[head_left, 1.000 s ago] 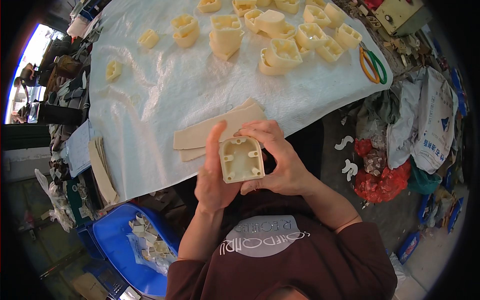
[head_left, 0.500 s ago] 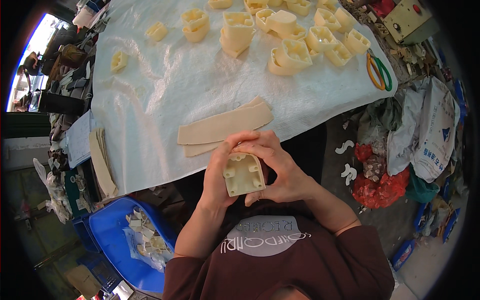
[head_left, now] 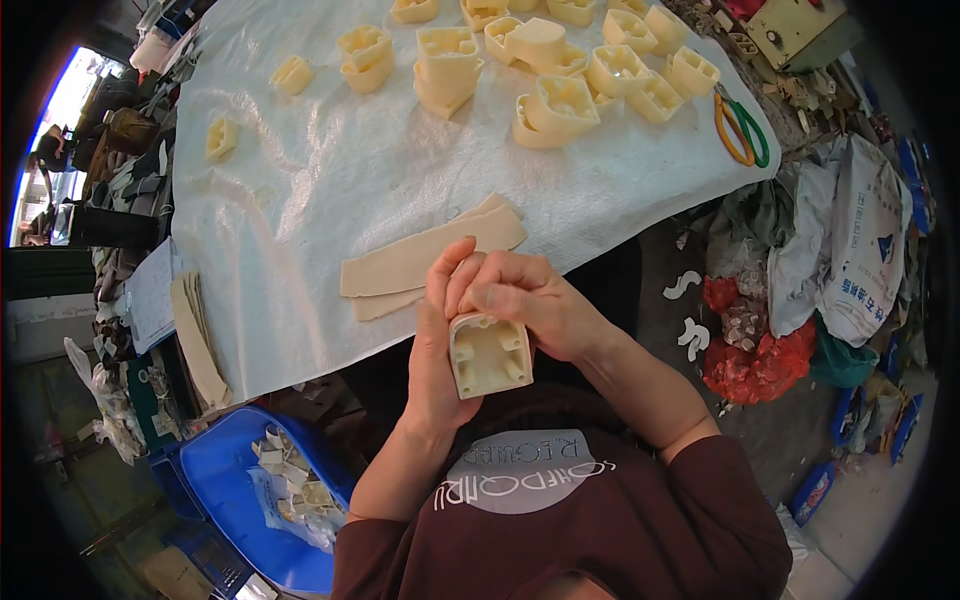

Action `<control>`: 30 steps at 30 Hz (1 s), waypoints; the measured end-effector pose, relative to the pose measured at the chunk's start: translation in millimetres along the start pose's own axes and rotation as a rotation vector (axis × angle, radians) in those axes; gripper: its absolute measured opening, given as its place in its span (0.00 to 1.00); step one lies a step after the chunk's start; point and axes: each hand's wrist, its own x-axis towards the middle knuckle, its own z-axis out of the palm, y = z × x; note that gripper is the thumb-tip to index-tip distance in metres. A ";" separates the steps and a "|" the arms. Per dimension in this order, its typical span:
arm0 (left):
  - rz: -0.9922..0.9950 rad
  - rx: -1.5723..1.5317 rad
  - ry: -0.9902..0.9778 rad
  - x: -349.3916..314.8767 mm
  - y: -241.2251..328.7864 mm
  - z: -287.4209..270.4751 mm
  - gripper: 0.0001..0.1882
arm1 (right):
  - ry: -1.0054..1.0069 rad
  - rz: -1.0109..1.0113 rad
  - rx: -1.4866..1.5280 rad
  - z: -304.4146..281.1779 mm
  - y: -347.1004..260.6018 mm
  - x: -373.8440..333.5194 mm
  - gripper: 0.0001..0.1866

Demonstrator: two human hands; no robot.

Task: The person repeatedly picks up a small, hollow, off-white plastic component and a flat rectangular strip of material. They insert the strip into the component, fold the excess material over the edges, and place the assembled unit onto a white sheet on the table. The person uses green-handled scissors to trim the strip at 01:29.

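Note:
A cream, hollow, box-like moulded part [head_left: 490, 366] is held in front of my chest, its open side with small posts inside facing me. My left hand [head_left: 432, 355] is wrapped round its left side, with the fingertips reaching over the far, rounded end. Against that far end my right hand [head_left: 535, 305] is closed, its thumb and fingers bent together beside the left fingertips. What the right fingers pinch, if anything, is hidden. Just beyond my hands, beige flat strips [head_left: 425, 252] lie overlapping on the white-covered table [head_left: 300, 200].
Several cream moulded parts [head_left: 565, 103] stand in clusters at the table's far side. Scissors [head_left: 742, 128] with orange and green handles lie at its right edge. More beige strips [head_left: 197, 340] rest at the left edge. A blue bin [head_left: 225, 450] with scraps stands lower left; bags [head_left: 765, 360] sit right.
My right hand has shifted from the part's right side to its far end, and its fingers have curled in. The left hand keeps hold of the part. The view has shifted slightly.

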 end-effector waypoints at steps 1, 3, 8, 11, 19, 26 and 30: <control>0.012 0.107 0.038 -1.4 -0.1 3.2 0.41 | -0.019 -0.045 -0.099 -1.1 -0.6 -0.7 0.12; 0.018 0.163 0.055 0.1 0.7 3.6 0.37 | -0.010 -0.142 -0.295 -1.1 1.2 -2.2 0.11; 0.002 0.033 0.072 1.6 7.6 -4.2 0.29 | 0.055 -0.417 -0.657 9.2 10.7 -5.3 0.16; 0.006 -0.103 0.062 4.8 8.1 -13.3 0.27 | 0.018 -0.430 -0.669 9.3 24.5 -13.2 0.26; -0.116 -0.592 -0.212 2.4 6.8 -25.8 0.24 | -0.003 -0.510 -0.886 6.7 9.0 -15.7 0.33; 0.117 0.361 0.112 -11.5 13.6 6.7 0.38 | 0.004 -0.542 -1.599 19.8 -22.6 -14.8 0.36; 0.356 0.438 0.028 -12.7 3.7 -9.3 0.41 | 0.311 -0.336 -0.876 9.4 -17.0 -13.8 0.37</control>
